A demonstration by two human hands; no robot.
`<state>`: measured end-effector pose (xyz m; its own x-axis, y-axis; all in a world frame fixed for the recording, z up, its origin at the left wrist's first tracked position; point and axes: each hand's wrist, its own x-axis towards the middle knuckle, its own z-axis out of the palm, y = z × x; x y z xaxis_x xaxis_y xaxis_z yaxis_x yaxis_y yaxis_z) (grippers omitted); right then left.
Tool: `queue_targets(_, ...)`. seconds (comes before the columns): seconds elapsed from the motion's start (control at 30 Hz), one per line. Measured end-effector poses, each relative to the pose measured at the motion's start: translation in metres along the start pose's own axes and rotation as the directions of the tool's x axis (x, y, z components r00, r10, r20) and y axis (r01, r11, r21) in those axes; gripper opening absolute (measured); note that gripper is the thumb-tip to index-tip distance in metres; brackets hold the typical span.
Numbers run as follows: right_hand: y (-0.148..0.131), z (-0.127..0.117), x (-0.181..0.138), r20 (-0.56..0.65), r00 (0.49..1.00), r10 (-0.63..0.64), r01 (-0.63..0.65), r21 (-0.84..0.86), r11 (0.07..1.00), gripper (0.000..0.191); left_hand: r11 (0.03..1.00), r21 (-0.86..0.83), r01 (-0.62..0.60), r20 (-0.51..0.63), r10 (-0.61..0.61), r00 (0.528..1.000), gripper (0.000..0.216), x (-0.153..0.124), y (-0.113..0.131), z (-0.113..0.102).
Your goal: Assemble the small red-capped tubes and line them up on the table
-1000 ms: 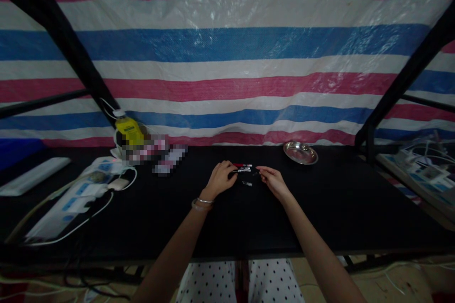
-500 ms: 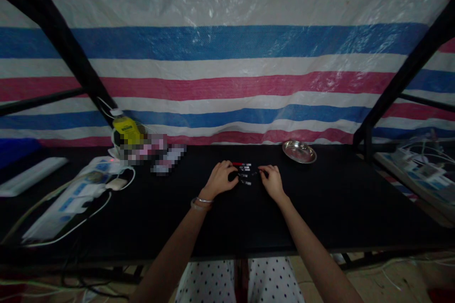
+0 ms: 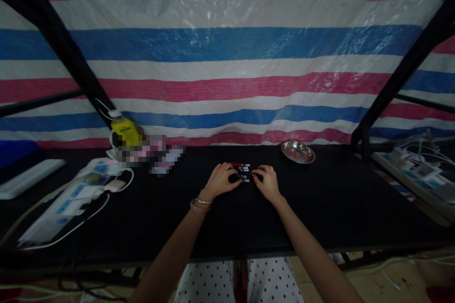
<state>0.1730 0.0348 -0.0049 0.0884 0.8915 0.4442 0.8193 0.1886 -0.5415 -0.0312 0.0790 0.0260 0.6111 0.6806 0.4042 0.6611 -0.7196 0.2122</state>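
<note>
Several small dark pens with white labels and one red-tipped one (image 3: 243, 171) lie in a little cluster on the black table (image 3: 227, 218). My left hand (image 3: 220, 181), with bangles at the wrist, rests curled at the cluster's left side, fingertips touching it. My right hand (image 3: 266, 182) is curled at its right side, fingers pressed against the pens. Both hands close in on the cluster from either side. Which single pen each hand grips is too small and dark to tell.
A round metal dish (image 3: 297, 152) sits at the back right. White power strips with cables (image 3: 67, 199) and a yellow bottle (image 3: 125, 131) lie at the left. Black frame bars (image 3: 64, 47) slant on both sides before a striped tarp (image 3: 227, 57).
My right hand has moved left and down onto the pens. Both hands, which held pens slightly apart and raised, now press together on the cluster on the table.
</note>
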Motion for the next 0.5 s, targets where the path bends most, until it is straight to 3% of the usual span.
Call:
queue_targets(0.33, 0.0, -0.0026, -0.0014, -0.039, 0.999, 0.038, -0.042, -0.118, 0.992, 0.017, 0.999, 0.008, -0.037, -0.008, 0.037, 0.999, 0.023, 0.0, 0.0033, -0.0008)
queue_targets(0.5, -0.0046, -0.0028, -0.0032, -0.029, 0.999, -0.03, 0.026, -0.133, 0.991, 0.024, 0.998, 0.008, -0.058, -0.004, 0.058, 0.998, 0.023, 0.0003, 0.0046, 0.0001)
